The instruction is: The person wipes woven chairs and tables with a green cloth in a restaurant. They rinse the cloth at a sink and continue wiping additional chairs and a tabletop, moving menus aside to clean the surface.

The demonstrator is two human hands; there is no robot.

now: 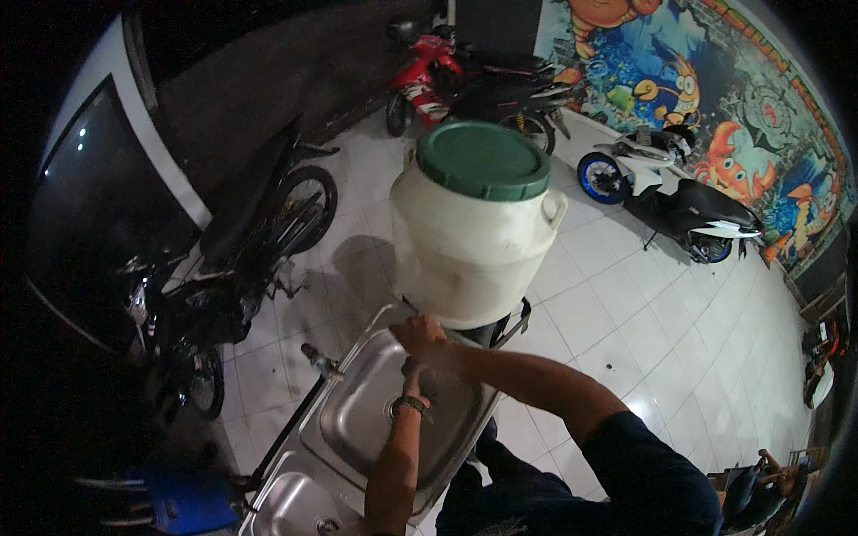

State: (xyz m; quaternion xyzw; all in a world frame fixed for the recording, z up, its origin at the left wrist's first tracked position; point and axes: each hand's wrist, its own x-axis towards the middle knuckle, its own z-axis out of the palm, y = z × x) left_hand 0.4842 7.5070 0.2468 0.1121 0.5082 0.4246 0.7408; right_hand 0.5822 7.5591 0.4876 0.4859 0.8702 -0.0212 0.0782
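Observation:
Before me is a stainless steel double-bowl sink [335,395]. My right hand [419,336] reaches over the larger bowl, close below the base of a cream plastic barrel [469,258] with a green screw lid [482,161]. My left hand [414,372], with a bracelet [412,402] at the wrist, is just under the right one, over the same bowl. The hands overlap; their fingers, and anything between them, cannot be made out. A metal tap [322,362] is at the sink's left edge. The barrel stands upright beyond the sink's far end.
Motorcycles stand around: a dark one [248,221] at left, a red one [429,80] beyond the barrel, a white and black scooter [710,208] at right. A blue object [188,502] lies lower left. Another person [757,492] is at lower right.

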